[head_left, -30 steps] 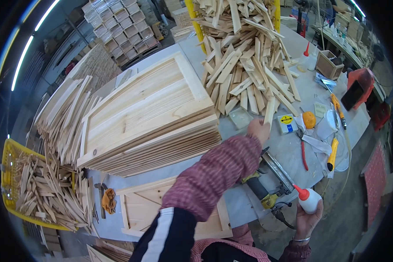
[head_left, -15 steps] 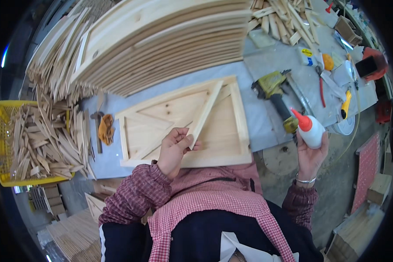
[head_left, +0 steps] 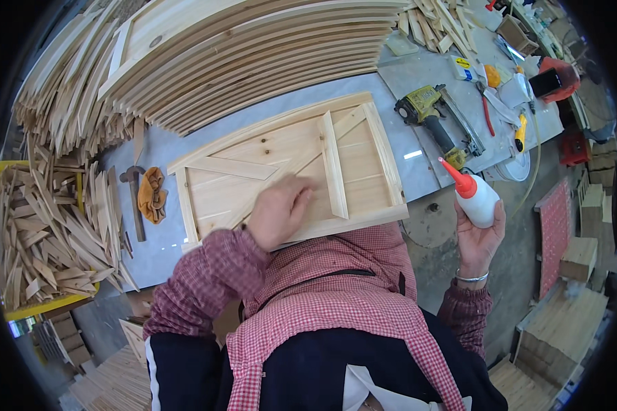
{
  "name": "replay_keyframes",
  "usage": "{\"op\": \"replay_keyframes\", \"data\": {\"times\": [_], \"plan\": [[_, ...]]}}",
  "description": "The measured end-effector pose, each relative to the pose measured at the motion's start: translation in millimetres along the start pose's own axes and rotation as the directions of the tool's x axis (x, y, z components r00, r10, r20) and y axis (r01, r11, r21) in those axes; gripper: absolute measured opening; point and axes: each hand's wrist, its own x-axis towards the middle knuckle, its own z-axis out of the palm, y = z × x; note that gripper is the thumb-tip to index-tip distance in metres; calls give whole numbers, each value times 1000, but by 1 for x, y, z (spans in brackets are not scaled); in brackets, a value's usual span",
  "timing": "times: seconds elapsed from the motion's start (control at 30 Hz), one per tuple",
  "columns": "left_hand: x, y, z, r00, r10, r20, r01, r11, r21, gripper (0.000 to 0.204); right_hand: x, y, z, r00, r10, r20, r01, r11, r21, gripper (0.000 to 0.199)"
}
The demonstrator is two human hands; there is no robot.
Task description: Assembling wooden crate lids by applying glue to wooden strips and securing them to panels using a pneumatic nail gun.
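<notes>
A framed wooden panel with a curved far rail and diagonal braces lies before me on the bench. Across its right half rests a loose wooden strip, upright in the frame. My left hand hovers over the panel just left of that strip and no longer touches it; its fingers are loosely bent, apart from the thumb, and blurred at the tips. Off the right side of the panel, my right hand is wrapped round a white glue bottle with a red nozzle tilted up and left.
Stacked panels stand behind. At left are a hammer, a brown glove and a yellow basket heaped with wood scraps. A nail gun, red-handled pliers and a yellow cutter lie at right.
My left hand has let go of the wooden strip, which now lies more upright across the panel. The glue bottle stays in my right hand, its nozzle tilted further left.
</notes>
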Motion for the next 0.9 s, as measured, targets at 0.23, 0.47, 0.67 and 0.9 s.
{"op": "replay_keyframes", "data": {"times": [0.23,0.47,0.67,0.9], "plan": [[79,5,-10,789,590,173,-545,540,642,34,11,-6,-2,995,27,97,-30,999,34,51],[93,22,-29,796,552,247,-581,583,568,26,26,-5,-4,999,12,41,-12,1000,-16,61],[65,27,-38,961,-266,71,243,699,-672,28,24,1,15,998,7,55,-1,995,-98,60],[47,26,-13,933,-343,106,130,46,-990,40,-6,-31,60,812,-310,494,557,664,-498,79]]}}
